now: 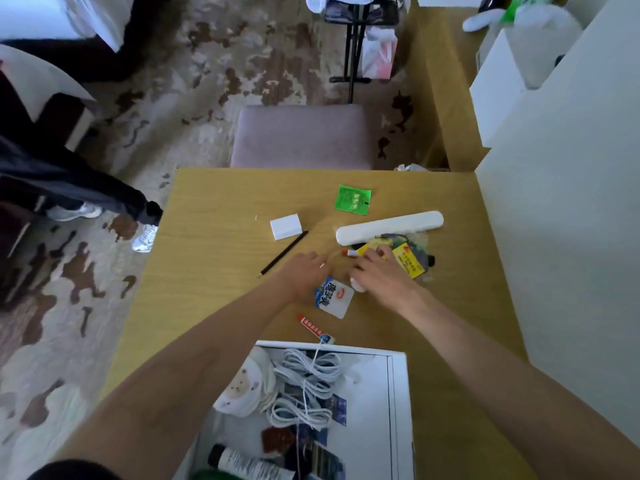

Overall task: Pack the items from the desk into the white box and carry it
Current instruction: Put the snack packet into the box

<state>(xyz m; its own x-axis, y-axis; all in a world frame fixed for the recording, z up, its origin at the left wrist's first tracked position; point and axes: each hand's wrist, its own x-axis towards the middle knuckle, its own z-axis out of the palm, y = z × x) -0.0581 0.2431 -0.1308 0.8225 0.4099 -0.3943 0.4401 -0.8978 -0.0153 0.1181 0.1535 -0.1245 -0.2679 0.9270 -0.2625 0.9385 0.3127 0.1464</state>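
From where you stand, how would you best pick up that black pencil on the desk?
Pinch the black pencil at mid-shaft, coming straight down from above. It lies flat and diagonal on the desk with bare wood on both sides there; only its upper end nears the small white box.

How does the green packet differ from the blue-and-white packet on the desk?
The green packet lies far across the desk, untouched; the blue-and-white packet lies nearer the white box, partly under the left hand. The green one looks smaller and is one colour; the other has blue print. Both lie flat.
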